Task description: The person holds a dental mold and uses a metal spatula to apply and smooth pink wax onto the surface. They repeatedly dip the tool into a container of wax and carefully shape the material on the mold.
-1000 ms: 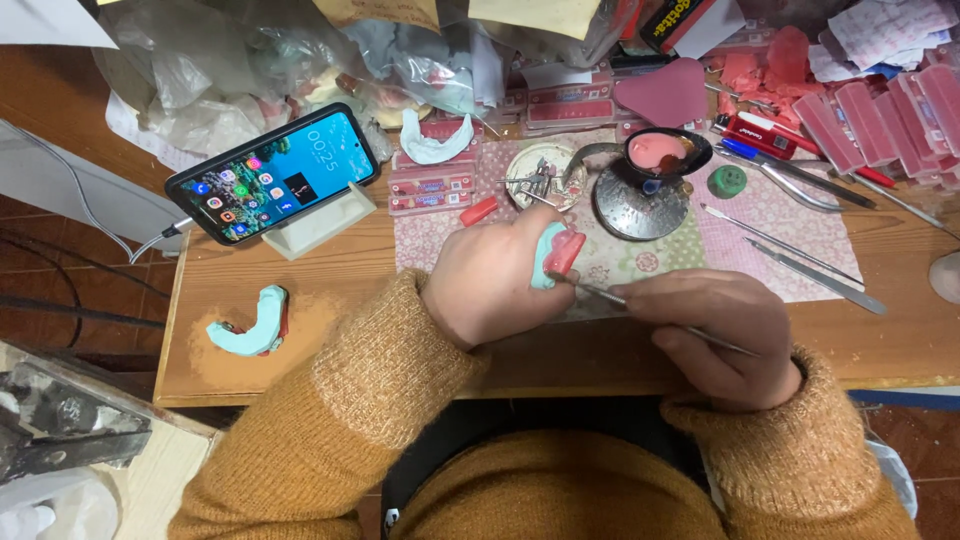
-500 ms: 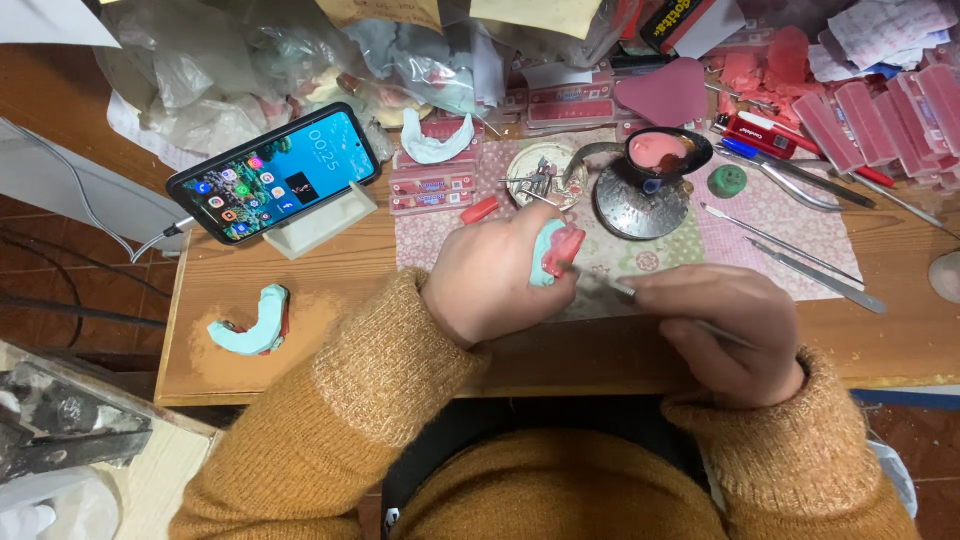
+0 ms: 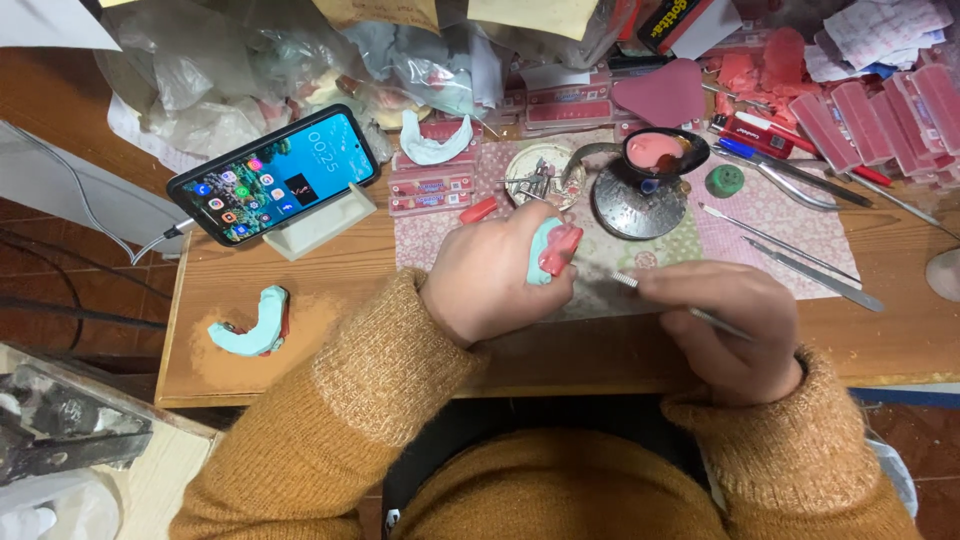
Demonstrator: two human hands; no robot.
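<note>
My left hand (image 3: 495,283) grips a pale blue dental cast with pink wax on it (image 3: 553,250), held just above the patterned mat (image 3: 760,215). My right hand (image 3: 725,325) holds a thin metal wax tool (image 3: 650,293) like a pen, its tip pointing left, close to the pink wax. Both sleeves are mustard knit. A metal spoon of melted pink wax (image 3: 660,150) sits over a round burner (image 3: 637,200) just beyond my hands.
A phone (image 3: 275,172) leans on a white stand at the left. Another blue cast (image 3: 255,322) lies on the wooden desk (image 3: 330,330). Long metal tools (image 3: 800,262), a green cap (image 3: 725,180), pink wax sheets (image 3: 880,105) and plastic bags (image 3: 230,70) crowd the back.
The cast in my left hand has turned slightly and the tool tip in my right hand has shifted a little along the wax. Everything else stays put.
</note>
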